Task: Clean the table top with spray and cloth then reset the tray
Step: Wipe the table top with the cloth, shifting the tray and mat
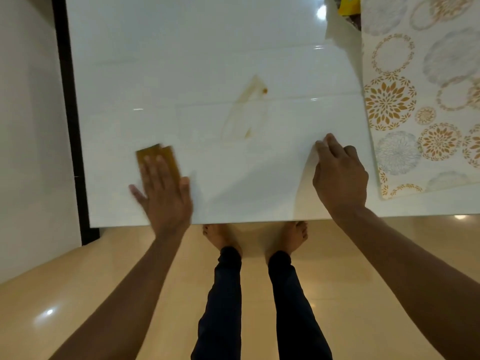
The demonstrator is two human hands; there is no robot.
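- The left hand (162,188) lies flat, fingers straight and spread, on a folded yellow-brown cloth (158,158) at the near left of the white table top (181,48); it presses the cloth down without gripping it, likely so the whole palm drives the wipe. Its outline is blurred, which suggests a sweeping stroke.
- The right hand (340,175) rests on the table near its right edge, fingers bent with the tips touching the surface and holding nothing, probably as a brace while the person leans over.
- The cloth is a small rectangle, mostly covered by the fingers, with its far edge showing beyond them.
- A brownish stain (246,110) sits in the middle of the table, well apart from the cloth: a faint angular smear with a darker spot at its far end, so the wiping appears unfinished.
- A patterned mat (420,87) with floral circles is folded back to the right, seemingly to bare the surface.
- A yellow object (349,5) shows at the far right edge; I cannot identify it. No tray or spray bottle is visible.
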